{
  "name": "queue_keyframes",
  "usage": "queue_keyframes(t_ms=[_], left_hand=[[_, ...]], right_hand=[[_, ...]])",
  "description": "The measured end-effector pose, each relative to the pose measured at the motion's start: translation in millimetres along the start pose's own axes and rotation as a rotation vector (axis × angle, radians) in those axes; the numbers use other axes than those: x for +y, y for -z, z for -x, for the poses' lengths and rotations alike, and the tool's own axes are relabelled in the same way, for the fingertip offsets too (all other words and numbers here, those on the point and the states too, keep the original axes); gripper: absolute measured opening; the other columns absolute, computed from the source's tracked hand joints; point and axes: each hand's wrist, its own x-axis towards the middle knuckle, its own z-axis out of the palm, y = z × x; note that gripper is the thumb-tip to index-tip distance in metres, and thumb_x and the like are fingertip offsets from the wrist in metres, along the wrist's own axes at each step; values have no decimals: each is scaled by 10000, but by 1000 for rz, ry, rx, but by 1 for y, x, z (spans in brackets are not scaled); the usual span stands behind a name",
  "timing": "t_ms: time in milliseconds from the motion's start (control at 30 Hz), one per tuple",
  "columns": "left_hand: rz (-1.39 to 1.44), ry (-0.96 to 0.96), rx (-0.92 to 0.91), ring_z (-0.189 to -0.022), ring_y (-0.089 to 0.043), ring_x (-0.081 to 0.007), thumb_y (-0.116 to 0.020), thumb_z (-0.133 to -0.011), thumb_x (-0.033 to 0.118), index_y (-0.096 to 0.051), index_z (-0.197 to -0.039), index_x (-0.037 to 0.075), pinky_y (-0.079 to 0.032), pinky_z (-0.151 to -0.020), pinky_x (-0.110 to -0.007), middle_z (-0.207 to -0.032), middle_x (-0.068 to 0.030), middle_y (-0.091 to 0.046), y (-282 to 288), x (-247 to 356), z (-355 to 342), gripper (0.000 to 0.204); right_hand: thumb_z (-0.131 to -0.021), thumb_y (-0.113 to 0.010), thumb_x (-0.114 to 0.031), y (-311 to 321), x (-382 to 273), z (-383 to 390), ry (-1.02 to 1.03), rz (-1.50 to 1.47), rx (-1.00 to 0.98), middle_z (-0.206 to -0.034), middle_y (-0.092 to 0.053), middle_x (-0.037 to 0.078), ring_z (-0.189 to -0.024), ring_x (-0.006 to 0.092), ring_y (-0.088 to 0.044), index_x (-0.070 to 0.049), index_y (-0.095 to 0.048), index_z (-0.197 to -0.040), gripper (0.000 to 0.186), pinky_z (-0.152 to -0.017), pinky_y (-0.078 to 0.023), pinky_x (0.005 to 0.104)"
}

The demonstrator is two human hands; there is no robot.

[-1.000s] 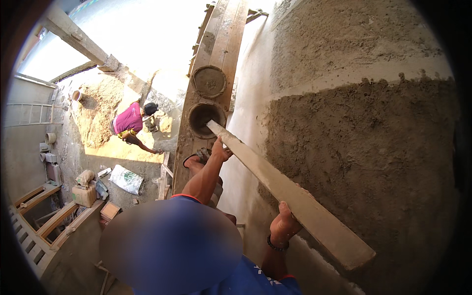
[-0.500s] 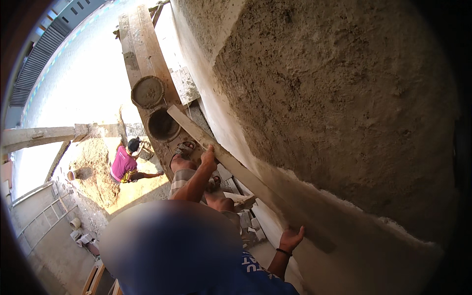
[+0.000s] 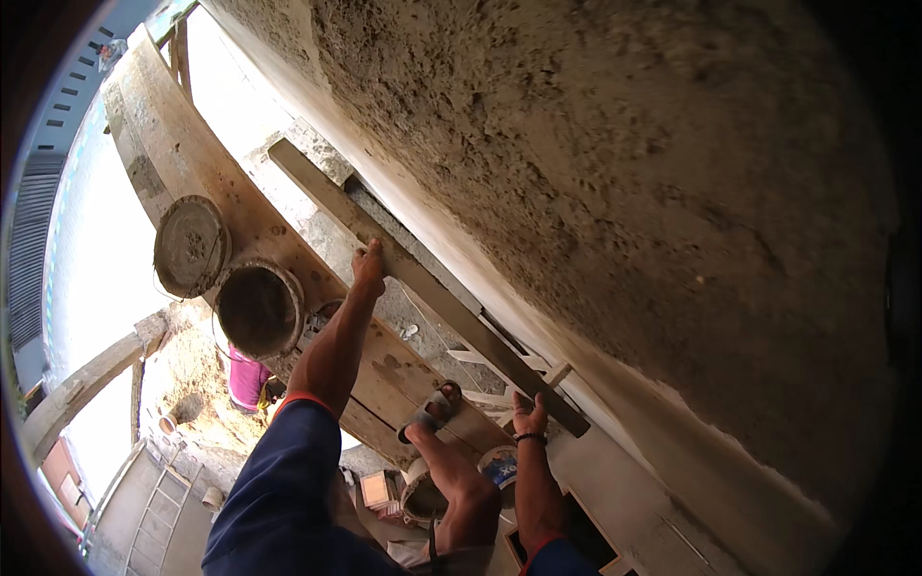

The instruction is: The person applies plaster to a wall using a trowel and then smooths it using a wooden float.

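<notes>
A long straight wooden board [image 3: 432, 288] slants from upper left to lower right, alongside the plastered wall [image 3: 595, 211]. My left hand [image 3: 368, 266] is closed around the board's left edge, above its middle. Close to the lower end, my right hand [image 3: 529, 415], with a dark bracelet at the wrist, has its fingers bent against the board's edge; part of its grip is hidden. Left of my left forearm stand two buckets on the planks: a mortar-filled bucket [image 3: 192, 247] and a dark, hollow-looking bucket [image 3: 259, 309].
My sandalled foot [image 3: 432, 411] is on the raised wooden planks [image 3: 254, 216]. Below are a person in a purple shirt [image 3: 248, 379], a ladder [image 3: 158, 514] and another bucket [image 3: 423, 494]. A gap with timber supports [image 3: 499, 370] runs between planks and wall.
The view has swung, and the buckets appear larger. Both hands and the board have shifted left in view. My right hand, earlier open-palmed near the board's lower end, now has bent fingers at its edge.
</notes>
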Motion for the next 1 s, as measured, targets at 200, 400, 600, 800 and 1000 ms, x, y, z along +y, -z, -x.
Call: queue_keyframes(t_ms=[200,400,600,800,1000], left_hand=[[-73,-101,27,-920,-608,-286,-616,-899,357,-377,-1248,-57,-544,-733,-392,-1098,-200,-560,-10,17,-141,591],[-105,-156,39,-868,-611,-259,-625,-895,351,-438,-1177,-27,-529,-699,-389,-1057,-178,-577,-55,40,-207,508],[-96,-244,1,-920,-592,-266,-613,-883,407,-449,-1169,-38,-517,-770,-369,-1085,-181,-569,-57,53,-221,554],[57,-214,-162,-981,-590,-294,-581,-908,404,-495,-1178,6,-527,-797,-442,-1138,-155,-569,-61,96,-167,488],[-5,-196,-127,-964,-604,-289,-553,-930,394,-536,-1209,5,-541,-787,-430,-1135,-135,-590,-101,156,-40,479]], right_hand=[[-930,-560,-230,-25,93,-141,-106,-61,-37,-1081,-638,202,-1049,355,-597,2,-576,-1094,285,-959,-462,556],[-965,-504,-251,-78,127,-200,-110,-209,-35,-1027,-636,250,-991,392,-611,36,-558,-1055,306,-951,-468,570],[-991,-442,-246,-128,121,-180,2,-197,-173,-1338,-478,215,-1253,378,-444,-2,-462,-1270,371,-1040,-381,559],[-980,-464,-191,-163,85,-96,45,-294,-143,-1506,-205,147,-1373,374,-225,-104,-242,-1444,522,-1162,-231,578],[-969,-494,-165,-176,29,0,167,-248,-256,-1481,-241,167,-1365,385,-240,-79,-264,-1425,518,-1155,-230,589]])
